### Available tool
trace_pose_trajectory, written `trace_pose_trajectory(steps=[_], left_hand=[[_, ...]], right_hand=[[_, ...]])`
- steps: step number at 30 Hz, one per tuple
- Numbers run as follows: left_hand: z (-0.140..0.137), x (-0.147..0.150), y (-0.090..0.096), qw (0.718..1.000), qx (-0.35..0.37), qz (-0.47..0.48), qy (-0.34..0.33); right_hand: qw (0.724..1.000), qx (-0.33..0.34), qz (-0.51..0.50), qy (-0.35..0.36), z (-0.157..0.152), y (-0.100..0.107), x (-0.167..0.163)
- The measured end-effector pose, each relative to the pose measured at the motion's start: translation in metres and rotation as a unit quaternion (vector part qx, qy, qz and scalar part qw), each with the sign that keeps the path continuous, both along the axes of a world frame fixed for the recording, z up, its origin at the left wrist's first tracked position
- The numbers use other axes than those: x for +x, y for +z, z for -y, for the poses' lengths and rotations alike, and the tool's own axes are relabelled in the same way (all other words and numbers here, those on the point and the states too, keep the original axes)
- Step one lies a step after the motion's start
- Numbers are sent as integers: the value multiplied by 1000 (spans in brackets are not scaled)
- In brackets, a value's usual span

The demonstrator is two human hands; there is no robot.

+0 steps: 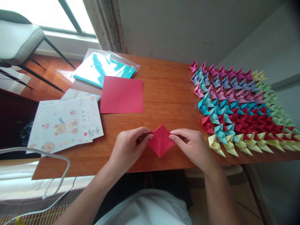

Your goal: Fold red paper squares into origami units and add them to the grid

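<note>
A small folded piece of red origami paper (160,142) is held just over the front of the wooden table, turned like a diamond with a crease down its middle. My left hand (131,145) pinches its left corner between thumb and fingers. At the opposite corner, my right hand (191,145) has the same kind of pinch. Behind my left hand lies a flat red paper sheet (122,95). To the right of my right hand, many folded paper figures in rows include red ones (248,125) and pale yellow ones (241,145).
A shiny pack of turquoise paper (93,70) lies at the back left of the table (168,90). Nearer are white bear-print packs (67,123). A white cable (63,159) loops past the left edge. A chair (21,40) stands beyond, by the window.
</note>
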State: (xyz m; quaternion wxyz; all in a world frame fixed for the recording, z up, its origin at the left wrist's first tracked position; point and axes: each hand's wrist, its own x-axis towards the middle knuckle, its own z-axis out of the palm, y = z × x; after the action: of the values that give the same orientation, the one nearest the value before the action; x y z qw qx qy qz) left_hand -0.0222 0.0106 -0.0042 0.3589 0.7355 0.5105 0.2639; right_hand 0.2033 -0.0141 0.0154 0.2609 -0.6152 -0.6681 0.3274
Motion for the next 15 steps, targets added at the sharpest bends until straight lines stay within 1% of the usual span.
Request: trace_pose_trajectory(steps=[2,4,6,7,9,12,15], left_hand=[[3,-1,-4,993,89,-84,-5],[6,1,-7,972,180,-152,-9],[7,4,-7,948,253,-191,-25],[7,6,-7,938,279,-200,-45],[5,10,-6,922,306,-210,-109],[1,15,-5,900,299,-234,-213],[-2,16,-6,888,281,-256,-257]], right_hand=[[999,14,30,12,1,-6,-1],[997,41,66,24,1,-13,-2],[993,67,96,34,2,-19,-4],[991,77,107,38,2,-21,-4],[987,83,127,46,2,-24,-5],[982,76,165,46,2,-23,-6],[980,72,184,32,1,-22,-5]])
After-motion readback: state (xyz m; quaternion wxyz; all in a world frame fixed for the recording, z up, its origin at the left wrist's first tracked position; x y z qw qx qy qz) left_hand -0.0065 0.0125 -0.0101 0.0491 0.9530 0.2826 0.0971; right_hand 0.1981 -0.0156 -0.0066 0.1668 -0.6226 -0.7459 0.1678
